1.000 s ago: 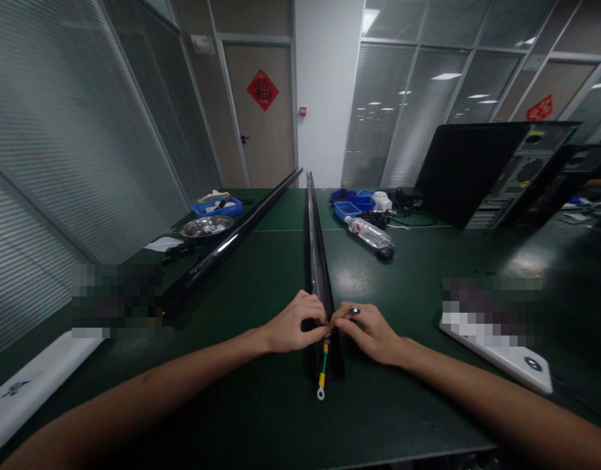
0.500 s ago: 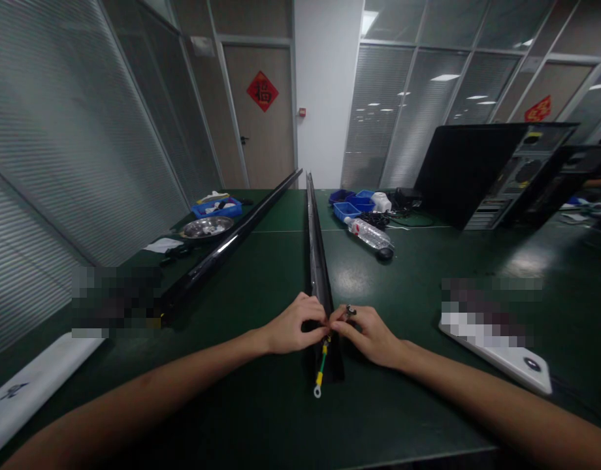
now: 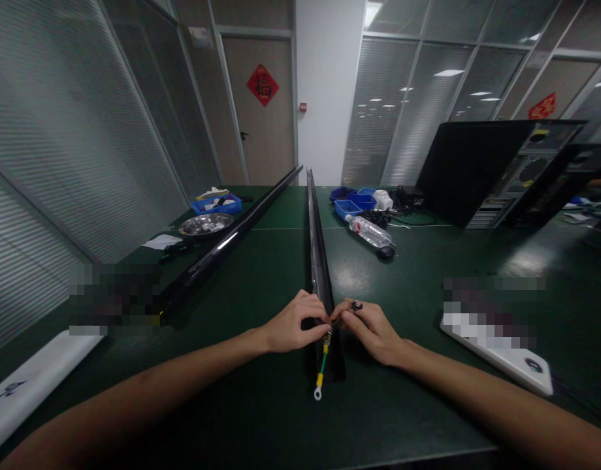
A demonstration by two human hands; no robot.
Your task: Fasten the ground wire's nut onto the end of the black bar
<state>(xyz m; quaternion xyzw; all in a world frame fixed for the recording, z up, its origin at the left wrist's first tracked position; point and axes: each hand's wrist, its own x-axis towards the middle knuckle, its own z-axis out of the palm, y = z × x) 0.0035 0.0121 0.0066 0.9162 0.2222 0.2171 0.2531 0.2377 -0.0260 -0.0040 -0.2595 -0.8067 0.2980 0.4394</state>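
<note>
A long black metal channel (image 3: 319,261) runs away from me over the green table. At its near end lies a short green-and-yellow wire (image 3: 324,358) with a ring terminal (image 3: 318,393) pointing toward me. My left hand (image 3: 300,323) is closed, thumb and index finger pinched over the wire's far end, where a small metal fastener (image 3: 328,338) partly shows. My right hand (image 3: 369,329) has its fingers bent together just right of the left fingertips, by the channel's edge. A small shiny metal piece (image 3: 357,305) sits at its fingers. What either pinch holds is hidden.
A second black channel (image 3: 227,245) lies at left. Beyond it are a metal dish (image 3: 206,224) and a blue tray (image 3: 217,203). To the right are blue bins (image 3: 348,208), a plastic bottle (image 3: 370,232), a white device (image 3: 501,356) and a computer tower (image 3: 477,170). Another white device (image 3: 40,385) lies front left.
My right hand has shifted slightly right and its fingertips have drawn a little away from the left ones. My left hand stays at the wire's far end.
</note>
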